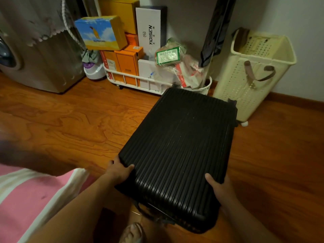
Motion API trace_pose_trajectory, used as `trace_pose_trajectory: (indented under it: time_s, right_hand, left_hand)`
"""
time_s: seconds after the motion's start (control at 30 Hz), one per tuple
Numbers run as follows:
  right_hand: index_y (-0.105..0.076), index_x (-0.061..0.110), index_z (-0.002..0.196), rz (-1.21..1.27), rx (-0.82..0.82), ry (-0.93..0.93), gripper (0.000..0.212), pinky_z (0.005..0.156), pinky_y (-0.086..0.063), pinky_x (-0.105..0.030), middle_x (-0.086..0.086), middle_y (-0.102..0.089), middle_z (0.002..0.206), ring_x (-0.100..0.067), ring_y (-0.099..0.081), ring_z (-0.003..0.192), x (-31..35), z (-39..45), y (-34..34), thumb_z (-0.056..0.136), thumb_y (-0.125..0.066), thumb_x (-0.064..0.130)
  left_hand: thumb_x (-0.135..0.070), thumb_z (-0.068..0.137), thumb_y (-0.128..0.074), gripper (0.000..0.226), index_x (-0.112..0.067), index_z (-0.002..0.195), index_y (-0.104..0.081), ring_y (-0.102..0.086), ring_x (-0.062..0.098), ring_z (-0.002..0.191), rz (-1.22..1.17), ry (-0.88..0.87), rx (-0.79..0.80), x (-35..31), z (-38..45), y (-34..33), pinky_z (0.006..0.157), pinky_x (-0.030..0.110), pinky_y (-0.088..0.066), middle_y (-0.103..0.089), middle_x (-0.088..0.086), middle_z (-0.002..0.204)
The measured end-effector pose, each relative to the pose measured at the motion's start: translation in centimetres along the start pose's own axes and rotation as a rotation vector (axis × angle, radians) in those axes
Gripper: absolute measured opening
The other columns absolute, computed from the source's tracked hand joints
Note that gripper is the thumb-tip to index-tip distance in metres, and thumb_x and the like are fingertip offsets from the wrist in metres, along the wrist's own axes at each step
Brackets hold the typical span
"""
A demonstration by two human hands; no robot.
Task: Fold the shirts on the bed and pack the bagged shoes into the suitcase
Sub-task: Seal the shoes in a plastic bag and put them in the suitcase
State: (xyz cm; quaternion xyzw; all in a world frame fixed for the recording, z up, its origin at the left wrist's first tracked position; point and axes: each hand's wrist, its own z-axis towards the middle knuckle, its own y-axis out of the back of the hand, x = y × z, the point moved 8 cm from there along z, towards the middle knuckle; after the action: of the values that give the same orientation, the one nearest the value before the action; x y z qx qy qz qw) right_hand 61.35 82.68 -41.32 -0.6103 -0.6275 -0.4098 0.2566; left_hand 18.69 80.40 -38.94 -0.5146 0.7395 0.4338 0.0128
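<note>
One black suitcase (pixel 178 155) fills the frame's centre, gripped by two hands, left hand (pixel 119 170) and right hand (pixel 221 188), with one cream laundry basket (pixel 254 81) at upper right, one washing machine (pixel 35 58) at upper left, and one white wire cart (pixel 154 85) at top centre.

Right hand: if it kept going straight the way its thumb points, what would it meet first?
The right hand already grips the closed black suitcase; continuing would only slide along its ribbed shell. Depth beyond is unclear.
</note>
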Motion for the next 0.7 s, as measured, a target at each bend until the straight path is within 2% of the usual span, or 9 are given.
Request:
trace_pose_trajectory:
  time_s: [0.1, 0.2, 0.33, 0.43, 0.53, 0.6, 0.7]
  right_hand:
    - [-0.041, 0.033, 0.149, -0.082, 0.068, 0.067, 0.077, 0.101, -0.049, -0.054, 0.005, -0.058, 0.136, -0.024, -0.057, 0.122, 0.5, 0.3, -0.6, 0.083, -0.080, 0.036]
    - [-0.045, 0.024, 0.147, -0.107, 0.037, 0.100, 0.069, 0.100, -0.050, -0.049, 0.000, -0.059, 0.134, -0.028, -0.058, 0.123, 1.7, 1.7, 0.0, 0.087, -0.077, 0.029]
    - [-0.046, 0.021, 0.147, -0.136, 0.044, -0.023, 0.065, 0.101, -0.049, -0.055, -0.008, -0.059, 0.137, -0.033, -0.059, 0.120, 2.3, 3.9, 2.8, 0.089, -0.075, 0.026]
    - [-0.040, 0.020, 0.151, -0.241, 0.082, -0.014, 0.068, 0.101, -0.047, -0.048, -0.009, -0.054, 0.142, -0.034, -0.054, 0.127, 3.2, 3.9, 3.7, 0.092, -0.071, 0.028]
    - [-0.020, 0.015, 0.158, -0.457, 0.007, -0.011, 0.082, 0.110, -0.040, -0.050, -0.014, -0.040, 0.154, -0.036, -0.043, 0.138, 3.3, 3.9, 3.6, 0.095, -0.064, 0.043]
    - [-0.006, 0.011, 0.160, -0.693, -0.040, -0.068, 0.088, 0.115, -0.035, -0.050, -0.019, -0.028, 0.160, -0.039, -0.035, 0.142, 3.6, 4.0, 3.6, 0.098, -0.055, 0.049]
    - [-0.006, 0.009, 0.159, -1.015, 0.027, -0.074, 0.083, 0.116, -0.034, -0.048, -0.019, -0.024, 0.161, -0.040, -0.031, 0.144, 6.5, 2.7, 2.6, 0.100, -0.046, 0.051]
  left_hand:
    - [-0.047, 0.091, -0.070, 0.086, -0.022, 0.158, -0.022, -0.034, 0.047, 0.140, 0.036, 0.004, -0.004, 0.7, 0.6, 0.4, 0.116, 0.057, -0.036, -0.024, 0.017, 0.156]
    - [-0.049, 0.089, -0.071, 0.088, -0.020, 0.157, -0.023, -0.035, 0.047, 0.140, 0.078, 0.012, -0.027, 0.4, 0.9, 0.1, 0.116, 0.054, -0.036, -0.025, 0.019, 0.154]
    - [-0.045, 0.089, -0.072, 0.083, -0.013, 0.151, -0.026, -0.037, 0.044, 0.139, 0.134, 0.001, -0.006, -0.1, -1.0, -2.3, 0.114, 0.050, -0.037, -0.026, 0.019, 0.151]
    - [-0.039, 0.091, -0.072, 0.073, -0.014, 0.145, -0.030, -0.041, 0.043, 0.136, 0.153, -0.017, 0.046, 0.2, -2.0, -3.1, 0.112, 0.051, -0.041, -0.027, 0.017, 0.149]
    - [-0.041, 0.094, -0.067, 0.070, -0.014, 0.147, -0.031, -0.042, 0.041, 0.136, 0.203, -0.028, 0.032, -0.6, -2.9, -2.9, 0.112, 0.051, -0.042, -0.033, 0.018, 0.148]
    - [-0.045, 0.096, -0.061, 0.068, -0.013, 0.148, -0.032, -0.043, 0.039, 0.136, 0.341, -0.026, -0.014, -1.5, -4.2, -2.4, 0.112, 0.050, -0.041, -0.038, 0.017, 0.146]
    - [-0.047, 0.098, -0.054, 0.055, -0.017, 0.142, -0.040, -0.051, 0.035, 0.126, 0.481, -0.143, -0.070, -4.6, -7.8, -1.9, 0.107, 0.049, -0.046, -0.046, 0.013, 0.137]
